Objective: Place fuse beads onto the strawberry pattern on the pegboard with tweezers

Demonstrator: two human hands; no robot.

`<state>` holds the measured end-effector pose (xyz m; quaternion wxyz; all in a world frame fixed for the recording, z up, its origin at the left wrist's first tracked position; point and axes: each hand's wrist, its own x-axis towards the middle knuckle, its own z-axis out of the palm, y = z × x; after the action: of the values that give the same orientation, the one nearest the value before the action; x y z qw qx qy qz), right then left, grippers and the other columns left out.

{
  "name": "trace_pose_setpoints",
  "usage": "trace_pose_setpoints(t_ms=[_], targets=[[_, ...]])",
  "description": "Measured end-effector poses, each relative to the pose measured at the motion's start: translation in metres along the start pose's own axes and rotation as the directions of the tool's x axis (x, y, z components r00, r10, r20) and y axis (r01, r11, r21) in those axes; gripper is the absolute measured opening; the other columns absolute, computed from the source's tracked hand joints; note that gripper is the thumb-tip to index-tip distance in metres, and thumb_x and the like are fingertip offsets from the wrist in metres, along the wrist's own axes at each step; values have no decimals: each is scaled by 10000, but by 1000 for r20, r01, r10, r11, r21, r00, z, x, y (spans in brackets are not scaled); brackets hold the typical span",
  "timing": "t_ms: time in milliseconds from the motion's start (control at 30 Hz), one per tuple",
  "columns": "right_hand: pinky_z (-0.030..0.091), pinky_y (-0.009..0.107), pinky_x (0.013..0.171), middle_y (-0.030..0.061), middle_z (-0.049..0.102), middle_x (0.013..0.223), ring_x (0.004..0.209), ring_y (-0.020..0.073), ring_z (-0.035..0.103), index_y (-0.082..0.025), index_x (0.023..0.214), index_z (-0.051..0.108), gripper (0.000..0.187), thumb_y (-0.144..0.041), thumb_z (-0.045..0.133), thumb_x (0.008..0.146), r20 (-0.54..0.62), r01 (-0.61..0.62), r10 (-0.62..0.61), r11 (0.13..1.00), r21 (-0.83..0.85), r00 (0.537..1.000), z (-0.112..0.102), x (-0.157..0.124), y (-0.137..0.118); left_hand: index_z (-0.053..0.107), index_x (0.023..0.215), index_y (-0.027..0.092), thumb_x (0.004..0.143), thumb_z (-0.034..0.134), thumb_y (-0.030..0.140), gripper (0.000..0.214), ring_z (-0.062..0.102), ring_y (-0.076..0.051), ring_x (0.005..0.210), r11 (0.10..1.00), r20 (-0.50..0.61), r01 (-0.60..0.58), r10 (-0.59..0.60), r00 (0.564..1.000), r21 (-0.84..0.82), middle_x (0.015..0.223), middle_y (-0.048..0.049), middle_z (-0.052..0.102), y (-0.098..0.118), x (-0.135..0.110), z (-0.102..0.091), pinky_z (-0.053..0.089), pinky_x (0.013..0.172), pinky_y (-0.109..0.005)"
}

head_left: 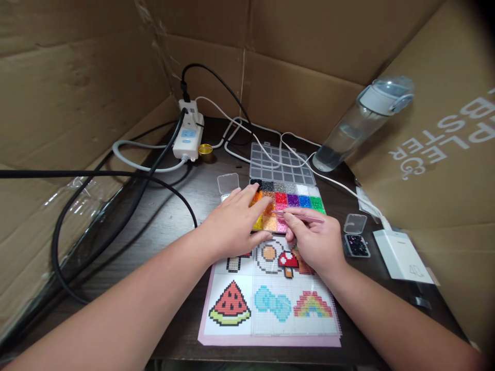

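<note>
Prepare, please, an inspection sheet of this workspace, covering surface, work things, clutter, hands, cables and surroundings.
Surface: dark tabletop, slightly shiny at left.
Work things: bead box, compartments sorted by colour, lid open; pattern sheet with clear pegboard over its right part.
Clutter: water bottle, tilted in view; gold cup; small open case of dark pieces.
Hands: left hand spread over the box, contact unclear; right hand grips pink tweezers between its fingers.
Cables: black cables at left; white cable ends at a white block; power strip behind.
Surroundings: cardboard walls left, back and right.
</note>
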<state>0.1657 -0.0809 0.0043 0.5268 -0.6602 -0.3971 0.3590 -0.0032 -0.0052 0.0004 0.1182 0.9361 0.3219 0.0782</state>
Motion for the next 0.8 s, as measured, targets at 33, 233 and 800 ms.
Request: trace_pose_setpoints(t_ms=[33,233,800], targets=[[458,231,412,-20,584,436,393,97,517,-118,822,751,205,-306,706,756,-3,2,-2,1000,2,1000,0,-1,0,388,1465,184,861,568,579,744,255,-346,1472,1000,0,4,-4,1000,-3,1570,-223,296,0,0,0,241,1181,-516],[475,232,437,-18,598,454,417,100,535,-112,839,748,215,-307,716,753,-33,43,-43,999,7,999,-3,-2,2,389,1464,191,858,574,576,742,257,-346,1471,1000,0,8,-8,1000,-9,1577,-215,288,1,0,1,240,1182,-517],[503,214,498,-9,643,527,489,103,585,-202,932,790,133,-247,689,858,-37,248,-257,956,-159,966,-48,-38,-16,392,1472,168,865,557,571,747,252,-362,1469,1000,24,9,-9,1000,8,1560,-244,298,2,1,-2,244,1175,-525]])
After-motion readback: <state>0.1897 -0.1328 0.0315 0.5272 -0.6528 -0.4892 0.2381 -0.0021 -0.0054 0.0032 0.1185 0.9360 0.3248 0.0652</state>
